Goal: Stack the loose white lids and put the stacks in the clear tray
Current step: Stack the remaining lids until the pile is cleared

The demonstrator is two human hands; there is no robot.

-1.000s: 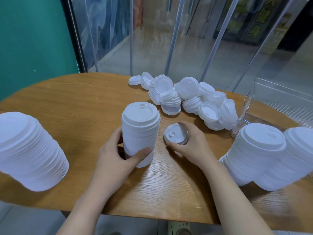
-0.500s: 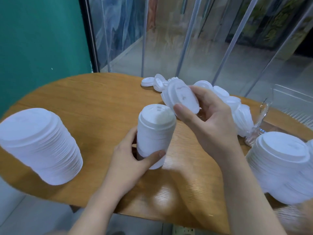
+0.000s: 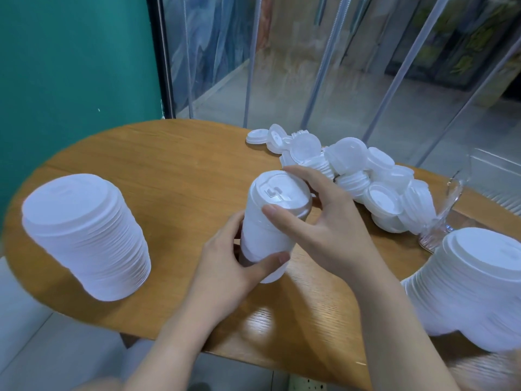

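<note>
My left hand (image 3: 225,266) gripped the stack (image 3: 267,230) on the bench (image 3: 169,170); my right fingers (image 3: 284,218) pinched the top lid (image 3: 277,193), loose lids (image 3: 366,179) at two o'clock

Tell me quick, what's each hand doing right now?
Left hand: grips the middle lid stack.
Right hand: fingers hold the top lid on that stack.

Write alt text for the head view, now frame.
A person's right hand sets a white lid on a stack gripped by the left hand on a wooden table. Loose lids lie behind; taller stacks stand at left and right.
</note>
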